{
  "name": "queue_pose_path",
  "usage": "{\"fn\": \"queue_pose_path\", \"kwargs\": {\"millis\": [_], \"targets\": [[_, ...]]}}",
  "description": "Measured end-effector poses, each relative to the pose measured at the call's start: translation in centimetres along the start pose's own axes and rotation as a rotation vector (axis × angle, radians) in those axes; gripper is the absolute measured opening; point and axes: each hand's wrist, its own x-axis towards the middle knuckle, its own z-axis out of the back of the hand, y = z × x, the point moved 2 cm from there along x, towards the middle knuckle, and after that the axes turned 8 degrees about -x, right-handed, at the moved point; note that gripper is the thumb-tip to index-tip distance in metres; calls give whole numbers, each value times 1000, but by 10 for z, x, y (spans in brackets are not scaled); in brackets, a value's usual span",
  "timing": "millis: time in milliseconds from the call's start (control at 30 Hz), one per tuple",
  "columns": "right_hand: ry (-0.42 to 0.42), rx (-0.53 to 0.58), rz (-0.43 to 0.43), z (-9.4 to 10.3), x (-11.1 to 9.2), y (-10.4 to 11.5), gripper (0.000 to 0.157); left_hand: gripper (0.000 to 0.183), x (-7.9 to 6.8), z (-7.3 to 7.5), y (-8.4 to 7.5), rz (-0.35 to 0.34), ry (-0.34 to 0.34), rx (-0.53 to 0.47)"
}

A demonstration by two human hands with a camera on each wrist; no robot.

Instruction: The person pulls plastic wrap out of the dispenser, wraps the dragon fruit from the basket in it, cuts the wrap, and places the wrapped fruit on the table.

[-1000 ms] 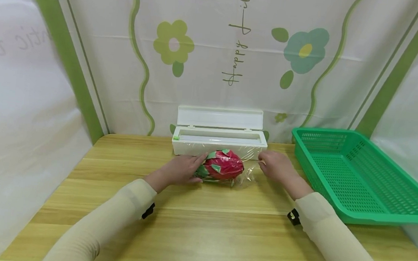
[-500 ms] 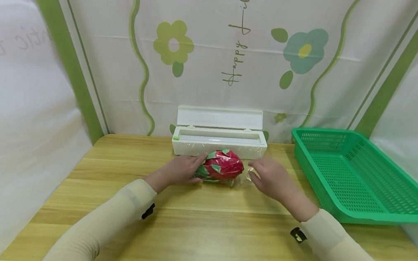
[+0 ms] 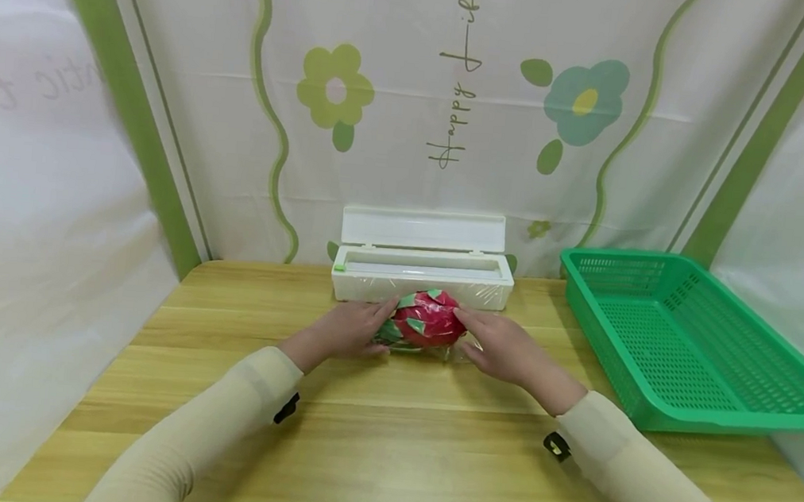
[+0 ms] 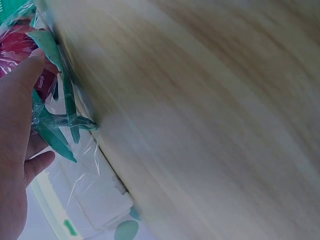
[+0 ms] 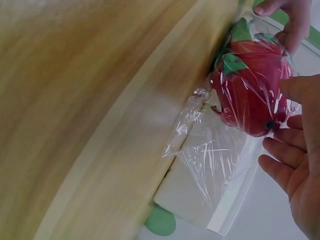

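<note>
A red dragon fruit [image 3: 432, 321] with green scales lies wrapped in clear cling film in front of the white dispenser box. My left hand [image 3: 348, 328] grips its green leafy end, thumb at the near side and fingers over the far side. At the red end, my right hand [image 3: 508, 348] touches the fruit with its fingertips, thumb spread low and apart. In the right wrist view, fairly straight fingers [image 5: 287, 147] reach the fruit's dark tip. Loose cling film [image 5: 192, 125] trails from that end over the table. The left wrist view shows green scales [image 4: 47, 47] under film.
A white cling film box [image 3: 352, 285] stands behind the fruit with its lid [image 3: 424, 229] raised; film clings to its front. A green plastic basket [image 3: 615, 357] sits at the right. A printed white curtain [image 3: 395, 171] closes off the back of the wooden table [image 3: 384, 457].
My right hand has released the stretched film end and moved left onto the fruit's red end. The film there now lies bunched low. My left hand has stayed in place.
</note>
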Motion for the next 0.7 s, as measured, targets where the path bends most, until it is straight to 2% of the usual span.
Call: {"fn": "queue_pose_path", "kwargs": {"millis": [133,467,700], "targets": [[72,10,-36,-6,1,-2,65,90,1,-1,0,-4,-5,-5],[167,76,-72,-13,4,-7,86,93,2,-2,0,21,-11,-32],[157,68,-70,-18,5,-10,97,96,6,-3,-3,62,-43,-48]]}}
